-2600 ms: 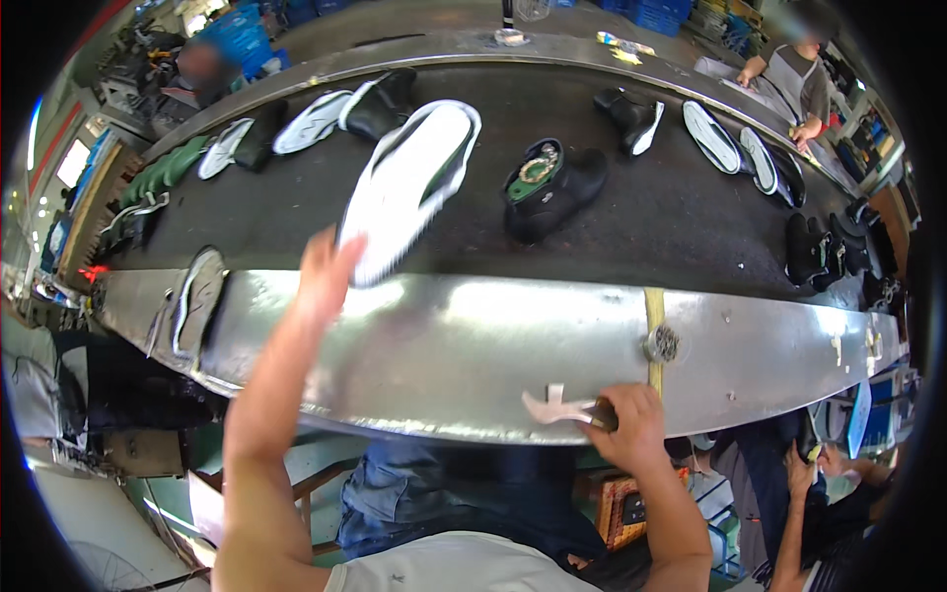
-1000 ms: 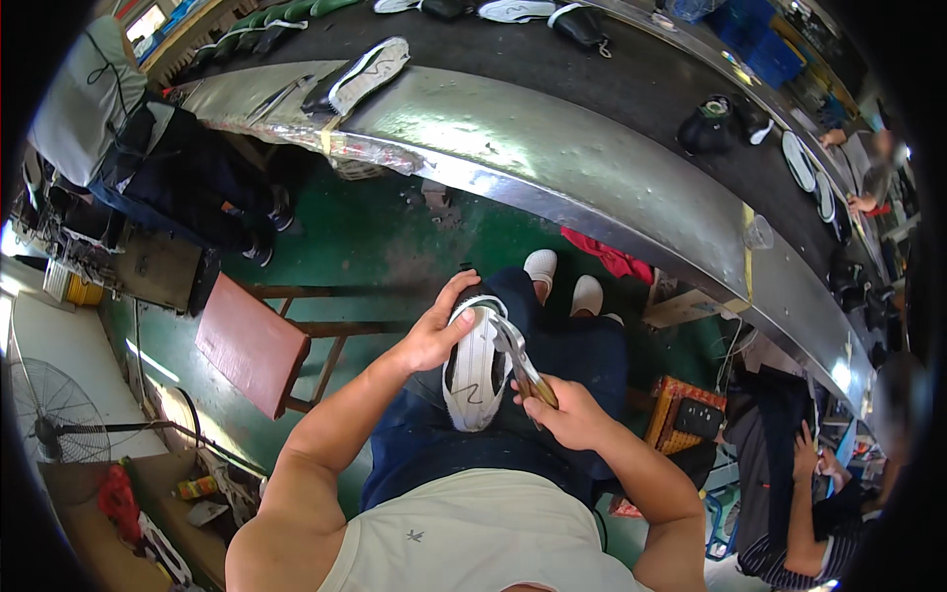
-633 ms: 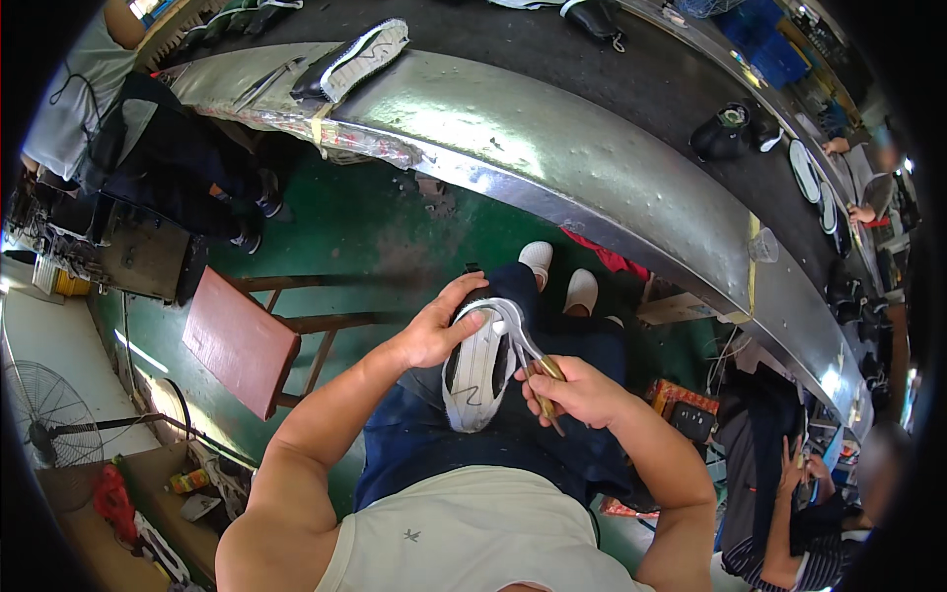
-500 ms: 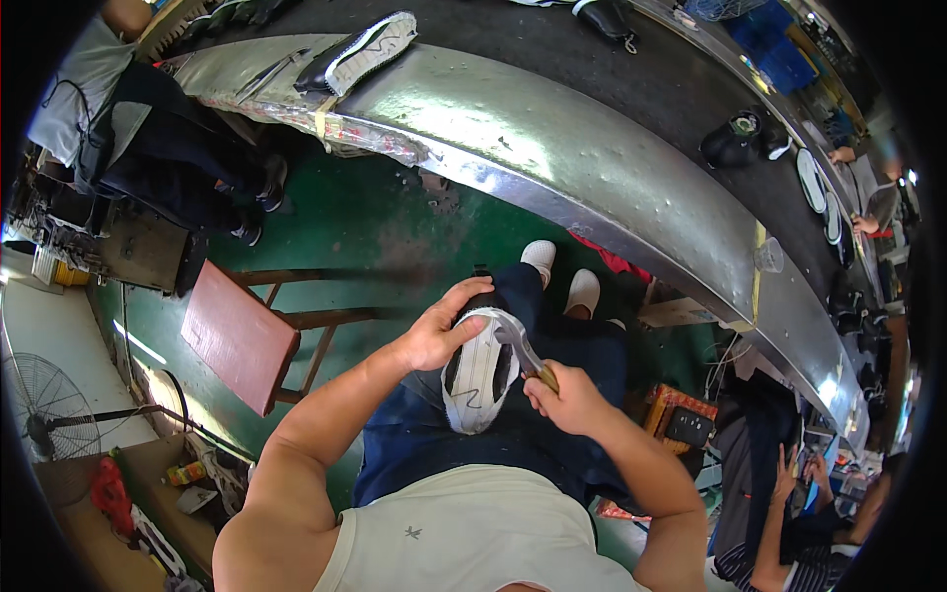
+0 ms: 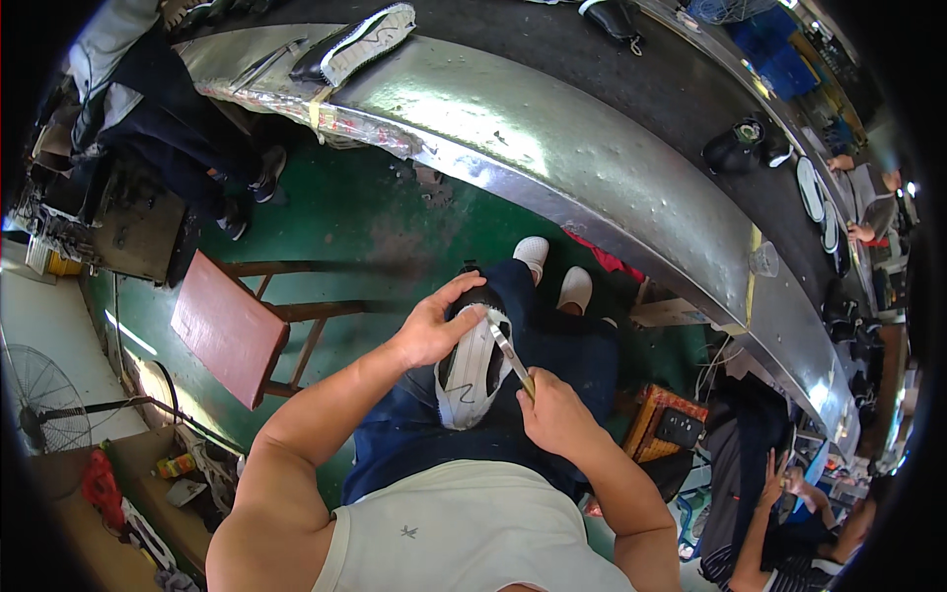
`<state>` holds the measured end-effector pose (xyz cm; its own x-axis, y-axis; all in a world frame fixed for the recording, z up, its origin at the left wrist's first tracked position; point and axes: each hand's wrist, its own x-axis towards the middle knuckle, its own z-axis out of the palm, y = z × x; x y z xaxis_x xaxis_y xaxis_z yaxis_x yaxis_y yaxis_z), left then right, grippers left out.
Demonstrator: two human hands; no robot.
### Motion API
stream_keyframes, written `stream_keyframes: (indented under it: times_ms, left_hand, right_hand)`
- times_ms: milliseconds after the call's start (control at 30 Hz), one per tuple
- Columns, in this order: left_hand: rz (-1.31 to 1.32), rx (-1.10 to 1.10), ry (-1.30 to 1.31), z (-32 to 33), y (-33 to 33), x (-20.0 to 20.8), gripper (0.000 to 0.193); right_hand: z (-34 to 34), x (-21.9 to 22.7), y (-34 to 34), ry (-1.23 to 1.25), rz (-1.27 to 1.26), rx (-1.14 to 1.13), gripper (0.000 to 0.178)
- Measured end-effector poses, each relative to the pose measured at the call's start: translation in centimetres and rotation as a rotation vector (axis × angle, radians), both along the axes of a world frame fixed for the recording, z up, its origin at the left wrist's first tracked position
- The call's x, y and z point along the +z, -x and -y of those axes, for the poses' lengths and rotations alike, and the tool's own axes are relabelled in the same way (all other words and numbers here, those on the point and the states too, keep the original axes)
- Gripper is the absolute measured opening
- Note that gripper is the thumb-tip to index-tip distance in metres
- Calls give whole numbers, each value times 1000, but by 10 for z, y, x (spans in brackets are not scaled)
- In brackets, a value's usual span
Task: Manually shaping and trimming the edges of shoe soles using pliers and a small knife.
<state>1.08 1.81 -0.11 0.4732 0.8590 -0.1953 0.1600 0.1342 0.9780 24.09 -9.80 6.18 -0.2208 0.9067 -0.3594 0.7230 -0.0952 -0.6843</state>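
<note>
A black shoe upper point(image 5: 473, 370), its pale underside turned up, rests above my dark-trousered lap. My left hand point(image 5: 440, 324) grips its far end, with the thumb pressed on the pale rim and the fingers wrapped round the black part. In my right hand point(image 5: 554, 412) is a steel hand tool point(image 5: 508, 352) with a slim, slightly curved metal end and a yellowish handle. The tool's tip is at the right edge of the shoe near its far end; whether it bites the edge is too small to tell.
A long metal-edged workbench point(image 5: 473, 104) curves across in front, with a similar shoe point(image 5: 360, 44) lying underside up on it. A wooden stool point(image 5: 229, 326) stands at my left, near a fan point(image 5: 39, 400). Another person point(image 5: 148, 99) stands at far left; others are at right.
My right hand has turned and dropped slightly, and the tool's tip has shifted from the shoe's far end down its right edge. My left hand keeps its hold.
</note>
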Motion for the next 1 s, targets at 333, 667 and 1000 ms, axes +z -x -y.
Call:
stream_keyframes:
  times_ms: [333, 667, 1000]
  left_hand:
    - [-1, -29, -13, -3, -1, 4, 52]
    - [13, -103, 72, -10, 11, -2, 65]
    - [-280, 146, 182, 93, 31, -14, 54]
  right_hand:
    - [-5, 32, -11, 64, -607, -209, 31]
    - [-26, -22, 3, -255, -272, -64, 30]
    - [3, -77, 13, 10, -265, -345, 65]
